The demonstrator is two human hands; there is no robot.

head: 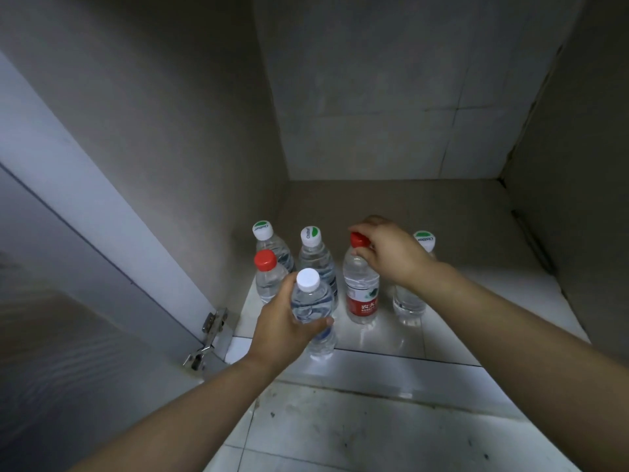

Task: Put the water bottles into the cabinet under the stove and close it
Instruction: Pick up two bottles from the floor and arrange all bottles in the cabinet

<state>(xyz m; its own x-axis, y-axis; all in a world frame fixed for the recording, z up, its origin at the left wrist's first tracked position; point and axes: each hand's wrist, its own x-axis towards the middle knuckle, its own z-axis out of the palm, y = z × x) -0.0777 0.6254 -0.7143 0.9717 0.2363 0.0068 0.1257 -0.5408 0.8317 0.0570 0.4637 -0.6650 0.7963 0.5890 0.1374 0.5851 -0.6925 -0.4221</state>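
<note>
We look down into the open cabinet (391,97) and see 6 water bottles in it. Our left hand (282,321) has its grip wrapped around the white-cap bottle (313,311), at the front near the cabinet's edge. We cannot tell if this bottle touches the floor or hangs just above it.

Our right hand (391,250) pinches the red top of the red-label bottle (361,291), which stands upright on the tiled cabinet floor (442,338).

Behind the left hand stands a small red-cap bottle (267,277). Farther back are 2 bottles with green and white caps: the back-left bottle (269,240) and the middle bottle (315,253). A 3rd green-cap bottle (412,298) stands to the right, partly hidden behind our right wrist. All these bottles are close together.

The cabinet door (61,250) stands open on the left, and its metal hinge (211,332) shows near the bottom corner.
</note>
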